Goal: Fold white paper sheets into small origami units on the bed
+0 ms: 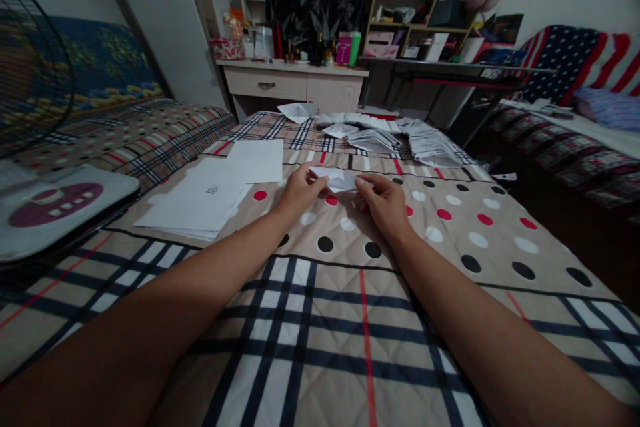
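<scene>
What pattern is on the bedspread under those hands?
The bedspread is beige, with red, black and white dots and dark-and-white plaid; the head view shows it.

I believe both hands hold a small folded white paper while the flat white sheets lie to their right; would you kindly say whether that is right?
Not quite: the left hand and right hand do both hold the small folded white paper, but the flat white sheets lie to their left, as the head view shows.
</scene>
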`<move>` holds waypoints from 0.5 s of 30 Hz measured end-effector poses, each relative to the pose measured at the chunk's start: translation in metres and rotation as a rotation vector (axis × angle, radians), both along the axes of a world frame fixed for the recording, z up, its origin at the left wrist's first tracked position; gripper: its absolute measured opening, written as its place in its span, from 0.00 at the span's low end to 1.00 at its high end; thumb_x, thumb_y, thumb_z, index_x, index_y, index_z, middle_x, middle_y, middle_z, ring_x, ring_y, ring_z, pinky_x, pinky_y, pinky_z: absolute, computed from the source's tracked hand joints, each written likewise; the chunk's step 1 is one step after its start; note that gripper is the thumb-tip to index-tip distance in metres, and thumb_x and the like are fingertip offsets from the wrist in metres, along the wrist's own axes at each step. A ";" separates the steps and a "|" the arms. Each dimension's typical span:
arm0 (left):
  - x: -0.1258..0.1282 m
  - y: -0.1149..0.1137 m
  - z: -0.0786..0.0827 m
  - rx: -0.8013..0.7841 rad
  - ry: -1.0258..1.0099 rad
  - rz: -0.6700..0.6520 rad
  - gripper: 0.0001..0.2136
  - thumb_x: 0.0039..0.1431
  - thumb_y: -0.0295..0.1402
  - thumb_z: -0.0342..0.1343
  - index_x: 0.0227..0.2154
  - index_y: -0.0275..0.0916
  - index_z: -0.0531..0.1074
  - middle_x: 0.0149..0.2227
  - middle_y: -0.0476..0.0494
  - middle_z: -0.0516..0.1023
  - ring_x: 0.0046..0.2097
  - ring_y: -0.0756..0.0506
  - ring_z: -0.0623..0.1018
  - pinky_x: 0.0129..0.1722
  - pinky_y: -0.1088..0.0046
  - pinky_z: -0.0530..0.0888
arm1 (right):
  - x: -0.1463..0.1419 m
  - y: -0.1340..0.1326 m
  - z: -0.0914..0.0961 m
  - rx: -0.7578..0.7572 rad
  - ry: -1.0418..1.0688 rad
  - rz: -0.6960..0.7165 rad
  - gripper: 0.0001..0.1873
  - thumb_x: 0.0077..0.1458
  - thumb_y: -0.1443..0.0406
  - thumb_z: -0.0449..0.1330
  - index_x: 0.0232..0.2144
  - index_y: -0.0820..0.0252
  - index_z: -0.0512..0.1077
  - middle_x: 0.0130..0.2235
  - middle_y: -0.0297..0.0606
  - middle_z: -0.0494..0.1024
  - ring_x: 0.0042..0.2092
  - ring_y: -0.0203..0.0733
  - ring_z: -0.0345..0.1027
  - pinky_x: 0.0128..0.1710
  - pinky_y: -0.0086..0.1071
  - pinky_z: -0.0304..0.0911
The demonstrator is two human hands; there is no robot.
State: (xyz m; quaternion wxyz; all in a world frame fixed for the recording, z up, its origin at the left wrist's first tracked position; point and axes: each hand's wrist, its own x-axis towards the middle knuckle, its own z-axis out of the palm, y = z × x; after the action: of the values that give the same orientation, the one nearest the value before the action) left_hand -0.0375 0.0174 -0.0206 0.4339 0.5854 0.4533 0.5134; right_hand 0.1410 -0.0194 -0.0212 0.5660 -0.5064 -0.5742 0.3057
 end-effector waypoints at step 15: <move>0.000 -0.001 -0.005 0.185 0.120 -0.060 0.19 0.54 0.32 0.62 0.49 0.35 0.72 0.33 0.46 0.77 0.30 0.51 0.77 0.32 0.76 0.74 | 0.002 -0.002 0.005 0.111 0.013 -0.104 0.19 0.54 0.51 0.62 0.25 0.61 0.74 0.20 0.32 0.70 0.20 0.34 0.62 0.20 0.28 0.56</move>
State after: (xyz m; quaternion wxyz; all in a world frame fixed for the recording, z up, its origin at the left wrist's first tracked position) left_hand -0.0370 0.0167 -0.0259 0.3653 0.6659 0.4113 0.5040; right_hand 0.1429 -0.0211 -0.0165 0.6119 -0.5014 -0.5596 0.2470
